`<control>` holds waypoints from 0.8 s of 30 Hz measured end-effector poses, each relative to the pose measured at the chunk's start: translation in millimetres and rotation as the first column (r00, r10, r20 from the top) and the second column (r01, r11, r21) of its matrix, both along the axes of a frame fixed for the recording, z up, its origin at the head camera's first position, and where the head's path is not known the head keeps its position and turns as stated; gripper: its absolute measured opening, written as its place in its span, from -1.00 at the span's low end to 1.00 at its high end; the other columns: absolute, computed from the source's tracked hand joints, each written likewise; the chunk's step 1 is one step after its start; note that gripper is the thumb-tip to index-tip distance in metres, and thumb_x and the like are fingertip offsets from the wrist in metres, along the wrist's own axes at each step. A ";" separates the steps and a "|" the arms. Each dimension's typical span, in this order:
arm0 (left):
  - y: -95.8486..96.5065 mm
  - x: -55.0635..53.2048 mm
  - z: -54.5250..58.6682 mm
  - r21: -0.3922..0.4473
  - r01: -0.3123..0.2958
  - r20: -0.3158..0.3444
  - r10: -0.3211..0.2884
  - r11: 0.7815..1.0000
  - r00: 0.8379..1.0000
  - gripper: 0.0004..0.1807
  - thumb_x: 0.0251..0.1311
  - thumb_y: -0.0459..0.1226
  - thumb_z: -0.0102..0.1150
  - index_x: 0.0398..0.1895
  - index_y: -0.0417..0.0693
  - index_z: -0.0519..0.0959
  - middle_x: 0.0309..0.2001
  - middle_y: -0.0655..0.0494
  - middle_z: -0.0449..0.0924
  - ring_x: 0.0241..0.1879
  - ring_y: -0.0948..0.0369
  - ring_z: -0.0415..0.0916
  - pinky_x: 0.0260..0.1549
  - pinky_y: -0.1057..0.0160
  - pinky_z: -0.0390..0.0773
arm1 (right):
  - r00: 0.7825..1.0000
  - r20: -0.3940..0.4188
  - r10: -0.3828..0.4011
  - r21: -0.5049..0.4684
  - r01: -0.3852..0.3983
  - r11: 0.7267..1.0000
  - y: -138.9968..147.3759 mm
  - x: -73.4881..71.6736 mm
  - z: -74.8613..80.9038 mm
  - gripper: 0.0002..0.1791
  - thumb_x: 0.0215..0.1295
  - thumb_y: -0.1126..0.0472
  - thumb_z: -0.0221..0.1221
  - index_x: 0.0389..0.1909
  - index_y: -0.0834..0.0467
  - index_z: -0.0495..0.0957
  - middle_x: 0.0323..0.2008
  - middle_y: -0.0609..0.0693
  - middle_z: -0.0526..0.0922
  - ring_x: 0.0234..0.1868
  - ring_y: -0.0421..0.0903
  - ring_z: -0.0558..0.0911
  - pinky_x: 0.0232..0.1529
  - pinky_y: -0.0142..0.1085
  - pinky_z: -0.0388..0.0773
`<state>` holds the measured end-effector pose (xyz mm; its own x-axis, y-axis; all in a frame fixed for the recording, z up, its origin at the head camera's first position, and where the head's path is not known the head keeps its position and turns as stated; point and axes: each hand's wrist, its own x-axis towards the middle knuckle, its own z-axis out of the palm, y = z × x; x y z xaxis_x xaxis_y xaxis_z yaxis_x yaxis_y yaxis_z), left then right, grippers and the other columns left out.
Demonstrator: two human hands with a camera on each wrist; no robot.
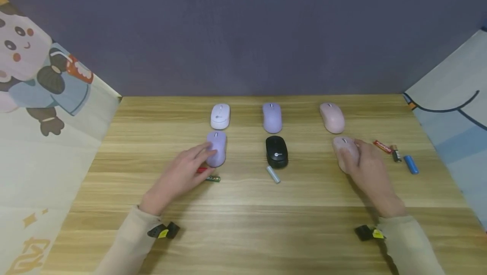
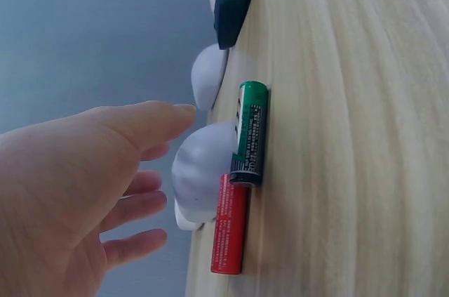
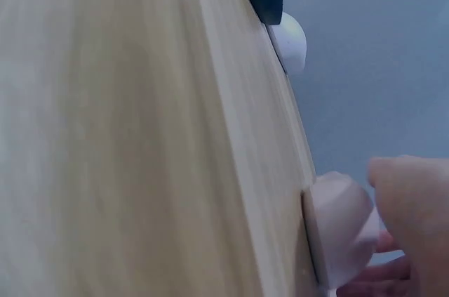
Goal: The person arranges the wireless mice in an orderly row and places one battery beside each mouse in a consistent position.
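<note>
My left hand (image 1: pixel 181 172) hovers at the left side of a lavender mouse (image 1: pixel 218 150), its fingers loosely bent; in the left wrist view thumb and fingers look apart from that mouse (image 2: pixel 203 170). Below the palm lie a red battery (image 2: pixel 230 230) and a green battery (image 2: pixel 251 128), partly covered by the hand in the head view. A pink mouse (image 1: pixel 344 165) is held by my right hand (image 1: pixel 369 171), thumb over its left part and fingers along its right side. In the right wrist view this mouse (image 3: pixel 337 220) sits at the table surface, with fingers partly hidden behind it.
A white mouse (image 1: pixel 220 116), another lavender mouse (image 1: pixel 272 118) and another pink mouse (image 1: pixel 332 118) form the back row. Between my hands are a black mouse (image 1: pixel 277 152) and a pale battery (image 1: pixel 273 174). Right of my right hand lie a red battery (image 1: pixel 382 146), dark battery (image 1: pixel 396 153) and blue battery (image 1: pixel 411 164).
</note>
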<state>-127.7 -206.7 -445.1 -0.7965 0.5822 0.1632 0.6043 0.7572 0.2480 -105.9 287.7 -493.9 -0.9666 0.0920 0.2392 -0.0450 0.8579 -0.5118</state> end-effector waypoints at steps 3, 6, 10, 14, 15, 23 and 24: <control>1.0 -0.1 -1.8 -0.003 0.014 -0.006 -0.014 1.000 1.000 -0.46 0.29 -0.10 0.41 0.27 -0.11 0.61 0.38 -0.23 0.48 0.28 -0.18 0.52 0.24 -0.22 0.54 | 0.998 -0.057 0.012 -0.011 -0.013 1.000 5.8 -1.5 -0.2 -0.41 0.63 0.08 -0.03 0.24 0.60 0.35 0.10 0.63 0.45 0.15 0.58 0.40 0.16 0.44 0.31; 1.2 -0.1 -3.6 -0.007 0.018 -0.010 -0.018 1.000 1.000 -0.47 0.29 -0.10 0.40 0.26 -0.12 0.62 0.36 -0.22 0.50 0.27 -0.16 0.54 0.23 -0.20 0.56 | 0.995 -0.097 0.001 0.001 -0.001 1.000 11.0 -3.6 3.1 -0.50 0.62 0.17 -0.06 0.17 0.60 0.39 0.08 0.63 0.47 0.15 0.59 0.39 0.18 0.44 0.28; 1.3 0.3 -3.4 -0.010 0.011 0.003 -0.011 1.000 1.000 -0.46 0.30 -0.10 0.40 0.28 -0.14 0.61 0.37 -0.21 0.49 0.28 -0.15 0.53 0.24 -0.19 0.55 | 0.985 -0.172 -0.009 0.075 0.022 0.997 20.9 -6.0 6.7 -0.62 0.53 0.30 0.07 0.11 0.59 0.45 0.02 0.59 0.52 0.08 0.56 0.46 0.07 0.41 0.40; 1.4 1.0 -0.9 -0.001 0.008 0.014 -0.008 1.000 1.000 -0.45 0.30 -0.10 0.40 0.28 -0.14 0.60 0.37 -0.21 0.50 0.28 -0.15 0.53 0.24 -0.19 0.55 | 0.981 -0.192 -0.028 0.146 0.057 0.988 34.9 -6.7 9.1 -0.62 0.42 0.36 0.22 0.11 0.55 0.47 -0.02 0.53 0.54 0.04 0.50 0.49 -0.07 0.39 0.47; 1.5 1.1 -0.7 -0.002 0.007 0.016 -0.007 1.000 1.000 -0.45 0.30 -0.10 0.40 0.29 -0.14 0.60 0.37 -0.20 0.50 0.28 -0.15 0.54 0.24 -0.18 0.55 | 0.980 -0.200 -0.023 0.150 0.054 0.987 39.0 -6.9 9.3 -0.61 0.39 0.38 0.25 0.11 0.56 0.48 -0.03 0.53 0.54 0.03 0.50 0.49 -0.07 0.39 0.47; 1.0 1.4 -1.8 -0.003 -0.010 0.034 0.010 1.000 0.999 -0.43 0.31 -0.07 0.39 0.31 -0.12 0.59 0.39 -0.19 0.48 0.26 -0.17 0.55 0.25 -0.17 0.56 | 0.976 -0.219 -0.001 0.189 0.043 0.981 66.4 -10.8 3.3 -0.58 0.17 0.44 0.41 -0.03 0.59 0.55 -0.09 0.58 0.55 -0.06 0.56 0.49 -0.10 0.43 0.46; 0.8 1.4 -2.0 -0.002 -0.010 0.034 0.010 1.000 0.999 -0.43 0.31 -0.07 0.39 0.31 -0.12 0.59 0.39 -0.18 0.48 0.26 -0.17 0.55 0.25 -0.17 0.56 | 0.978 -0.208 0.000 0.195 0.042 0.980 68.8 -11.2 2.3 -0.58 0.17 0.44 0.42 -0.04 0.60 0.55 -0.09 0.58 0.55 -0.08 0.56 0.49 -0.09 0.42 0.46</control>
<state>-126.3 -205.9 -447.1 -0.8076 0.5742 0.1346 0.5875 0.7638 0.2673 -117.1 356.5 -491.6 -0.8930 0.0430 0.4480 -0.1123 0.9426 -0.3143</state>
